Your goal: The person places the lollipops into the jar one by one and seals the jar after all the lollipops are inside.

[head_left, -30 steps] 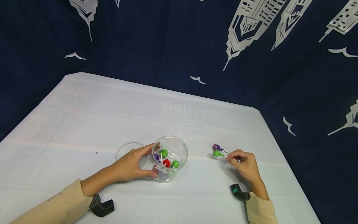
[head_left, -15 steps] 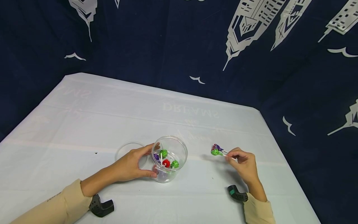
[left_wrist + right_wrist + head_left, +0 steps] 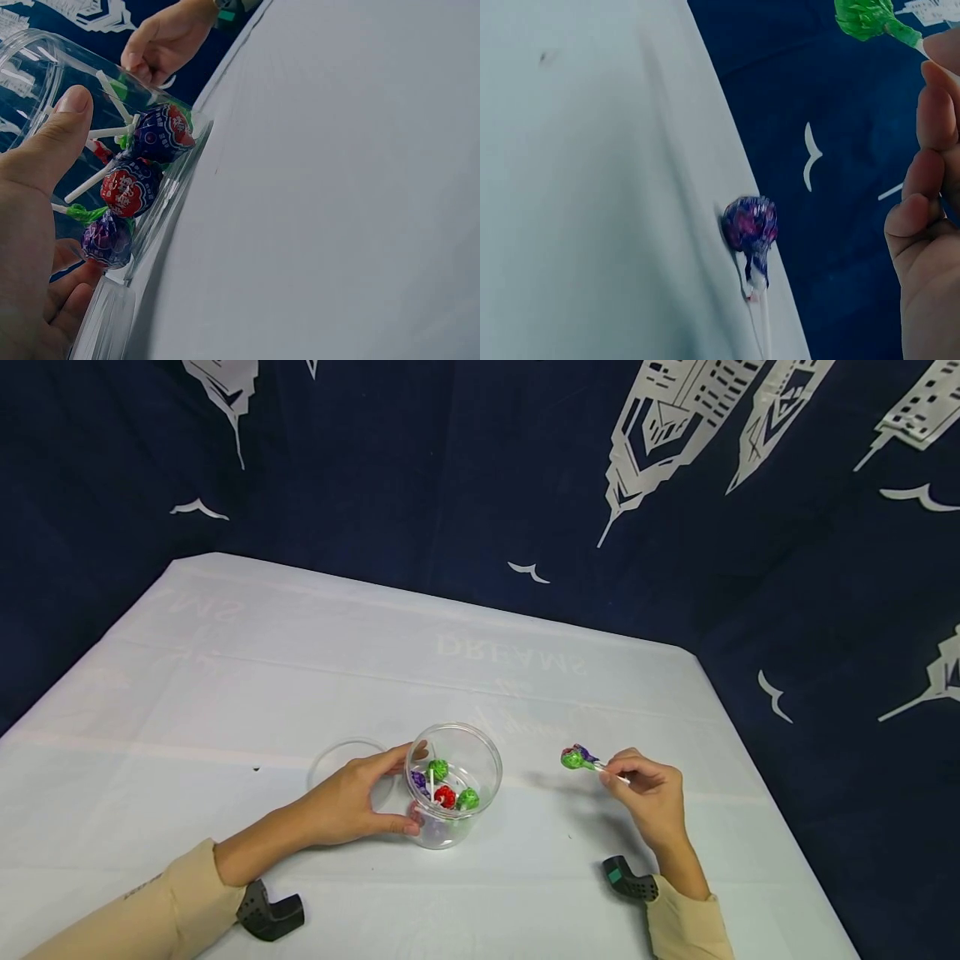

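My left hand [image 3: 345,802] grips a clear plastic jar [image 3: 491,768] from its left side, thumb in front and fingers behind. The jar stands uncapped on the table. Inside lie several wrapped lollipops: green ones [image 3: 468,799], a red one [image 3: 445,797] and purple ones [image 3: 131,187]. With thumb and fingertips, my right hand [image 3: 651,793] pinches the white stick of a green lollipop [image 3: 864,19], raised above the table. Below it, a purple lollipop [image 3: 748,225] lies on the cloth, mostly covered by the green one in the head view.
A clear round lid [image 3: 326,756] lies flat to the left of the jar, partly behind the left hand. White cloth [image 3: 285,685] covers the table. A dark blue curtain [image 3: 375,468] with white building prints hangs behind it.
My right hand has shifted slightly left and away from me with the green lollipop, which now overlaps the purple one in the head view. The left hand and jar stay in place.
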Available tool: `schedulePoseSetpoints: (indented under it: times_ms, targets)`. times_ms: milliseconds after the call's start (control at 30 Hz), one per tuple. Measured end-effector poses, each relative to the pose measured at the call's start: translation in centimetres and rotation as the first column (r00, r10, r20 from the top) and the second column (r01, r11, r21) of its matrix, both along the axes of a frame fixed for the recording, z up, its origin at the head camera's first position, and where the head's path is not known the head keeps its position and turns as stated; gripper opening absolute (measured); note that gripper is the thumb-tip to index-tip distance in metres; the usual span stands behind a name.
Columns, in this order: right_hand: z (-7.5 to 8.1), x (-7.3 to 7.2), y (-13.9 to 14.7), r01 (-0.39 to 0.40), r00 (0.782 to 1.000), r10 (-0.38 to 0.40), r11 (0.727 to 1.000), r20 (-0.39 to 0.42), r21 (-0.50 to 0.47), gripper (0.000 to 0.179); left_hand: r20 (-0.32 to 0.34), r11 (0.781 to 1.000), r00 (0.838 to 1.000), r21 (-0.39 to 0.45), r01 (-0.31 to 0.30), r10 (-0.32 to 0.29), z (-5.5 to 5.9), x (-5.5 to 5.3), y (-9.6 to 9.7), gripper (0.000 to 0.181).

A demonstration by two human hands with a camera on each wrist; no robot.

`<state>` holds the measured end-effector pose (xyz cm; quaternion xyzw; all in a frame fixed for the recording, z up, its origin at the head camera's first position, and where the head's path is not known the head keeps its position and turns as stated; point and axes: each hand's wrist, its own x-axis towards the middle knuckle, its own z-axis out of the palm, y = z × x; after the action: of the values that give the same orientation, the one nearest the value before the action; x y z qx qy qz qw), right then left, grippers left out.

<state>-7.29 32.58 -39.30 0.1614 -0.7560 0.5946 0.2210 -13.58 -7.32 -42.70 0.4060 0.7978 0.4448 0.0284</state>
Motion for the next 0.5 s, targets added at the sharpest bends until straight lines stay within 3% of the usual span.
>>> schedulePoseSetpoints:
  times_ms: [500]
  targets:
    - [1.7, -0.5, -2.0, -0.045, 0.991, 0.040, 0.998, -0.126, -0.034, 0.010, 0.011, 1.000, 1.000, 0.006, 0.007, -0.008, -0.1, -0.1, 0.1, 0.096]
